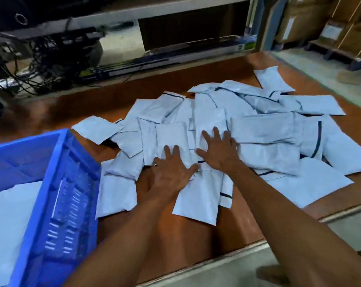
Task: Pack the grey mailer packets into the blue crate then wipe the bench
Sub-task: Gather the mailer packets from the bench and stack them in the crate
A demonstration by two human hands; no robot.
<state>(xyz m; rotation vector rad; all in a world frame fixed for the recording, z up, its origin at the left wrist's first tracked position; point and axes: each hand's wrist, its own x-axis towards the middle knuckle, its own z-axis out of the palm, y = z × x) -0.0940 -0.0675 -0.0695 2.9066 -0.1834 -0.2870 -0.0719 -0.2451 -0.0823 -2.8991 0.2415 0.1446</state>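
Many grey mailer packets [262, 129] lie in a loose, overlapping heap on the brown bench [113, 100]. The heap fills the middle of the view and spreads out to approx. 2 o'clock. Some packets show a dark strip along one edge.

Both hands lie on the near part of the heap, side by side, w/ bare forearms coming in from 5 and 6 o'clock. The left hand [171, 170] is flat, palm down, fingers straight and a bit spread, thumb pointing to 3 o'clock. It presses on packets and grips nothing. The right hand [219, 152] is just beside it at 1 o'clock, also flat and wide open, w/ spread fingers resting on a packet. Its thumb is close to the left thumb.

The blue crate [68, 204] stands at 8 o'clock, its slotted wall just beside the nearest packets. Inside it a pale layer [10, 214] shows, prob. packets, but I cannot tell for sure.

Behind the bench, at 11 o'clock, black cables [41, 59] hang in a tangle. At 1 o'clock stand cardboard boxes [310, 17].
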